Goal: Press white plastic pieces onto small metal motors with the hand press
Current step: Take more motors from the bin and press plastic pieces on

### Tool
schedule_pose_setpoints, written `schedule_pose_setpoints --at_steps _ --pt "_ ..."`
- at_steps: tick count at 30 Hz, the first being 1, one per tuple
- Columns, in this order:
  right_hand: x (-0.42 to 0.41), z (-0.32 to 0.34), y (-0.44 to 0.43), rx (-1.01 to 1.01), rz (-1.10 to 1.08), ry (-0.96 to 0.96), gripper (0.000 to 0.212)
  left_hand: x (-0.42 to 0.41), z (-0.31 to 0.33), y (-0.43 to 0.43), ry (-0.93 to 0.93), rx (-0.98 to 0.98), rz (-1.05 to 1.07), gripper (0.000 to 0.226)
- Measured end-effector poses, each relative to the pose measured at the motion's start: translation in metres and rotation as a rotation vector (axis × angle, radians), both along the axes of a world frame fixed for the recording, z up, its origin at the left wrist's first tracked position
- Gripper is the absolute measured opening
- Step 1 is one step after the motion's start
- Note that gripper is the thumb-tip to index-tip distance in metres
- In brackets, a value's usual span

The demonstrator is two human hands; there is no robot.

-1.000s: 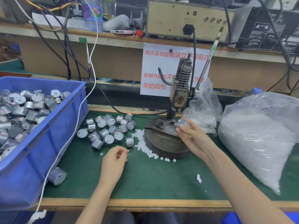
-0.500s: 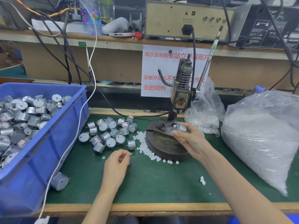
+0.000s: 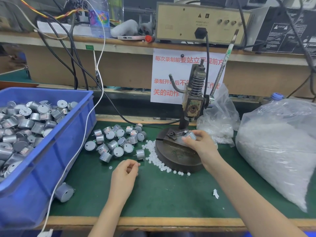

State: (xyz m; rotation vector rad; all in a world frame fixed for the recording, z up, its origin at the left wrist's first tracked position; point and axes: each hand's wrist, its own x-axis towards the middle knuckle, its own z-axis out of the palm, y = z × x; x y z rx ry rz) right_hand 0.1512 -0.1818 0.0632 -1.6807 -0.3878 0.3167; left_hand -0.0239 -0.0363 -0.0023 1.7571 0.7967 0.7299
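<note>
Hands: right hand (image 3: 201,145) gripped a small silver cylindrical metal motor (image 3: 191,135) on the dark round hand-press base (image 3: 174,158); left hand (image 3: 124,174) was curled, apparently pinching a tiny white plastic piece (image 3: 138,164).
Handling: motor probably rigid, smooth and light, best held round its sides; plastic piece easily dropped.

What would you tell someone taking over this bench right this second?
Right hand grips a small silver metal motor at the fixture on the dark round base of the hand press.
Left hand pinches what looks like a small white plastic piece.
Loose motors and white pieces lie left of the base; more motors fill the blue plastic bin.
Done: motor at the fixture. Left: add the piece, pull the lever. Which motors are finished I cannot tell.
</note>
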Motion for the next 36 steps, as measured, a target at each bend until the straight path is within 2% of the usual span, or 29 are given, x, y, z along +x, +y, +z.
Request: schedule_pose_setpoints --at_steps 8,12,17,24,36 --pt "0.005 -0.003 -0.001 -0.242 -0.026 -0.394 0.017 0.0 0.001 0.0 -0.004 -0.015 0.003 0.023" --pt "0.01 -0.008 -0.001 -0.441 -0.105 -0.559 0.03 0.0 0.001 0.0 0.001 -0.014 0.001 0.023" --pt "0.014 -0.012 0.001 -0.514 -0.17 -0.579 0.034 0.0 0.001 0.0 0.001 -0.016 0.002 0.023" --pt "0.017 -0.019 0.009 -0.468 -0.209 -0.499 0.038 -0.001 0.0 0.0 -0.006 -0.018 0.001 0.018" --pt "0.029 -0.025 0.012 -0.576 -0.228 -0.657 0.044 0.0 0.0 0.0 0.001 -0.003 -0.007 0.018"
